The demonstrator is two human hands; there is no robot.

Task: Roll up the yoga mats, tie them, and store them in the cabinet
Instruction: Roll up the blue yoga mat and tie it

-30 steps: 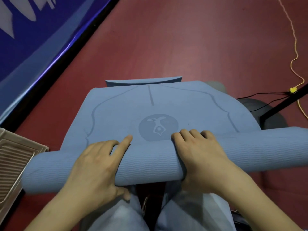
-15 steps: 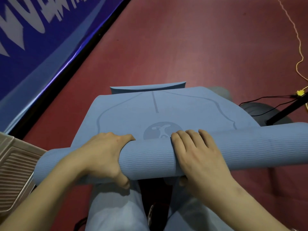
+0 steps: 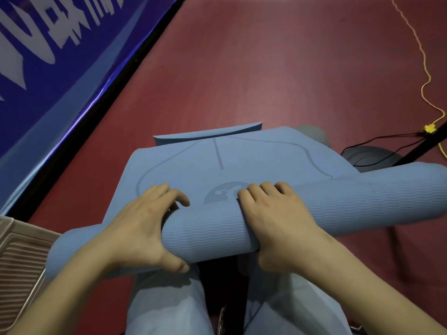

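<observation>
You are rolling the soft blue foam yoga mat [image 3: 242, 170] toward twelve o'clock.

The fat rolled part [image 3: 210, 230] is lying across your lap, its long side running from eight o'clock to three o'clock. Your left hand [image 3: 142, 228] is curling over the roll, fingers on top and thumb underneath, holding it. Your right hand [image 3: 275, 221] is gripping it the same way, just beside the middle. Both hands are sitting near the middle, about equally close. The flat part is lying ahead of you on the dark red floor [image 3: 266, 68], with its far end folded. I think the next push needs to go straight forward, both hands together, so the roll is staying even.
</observation>
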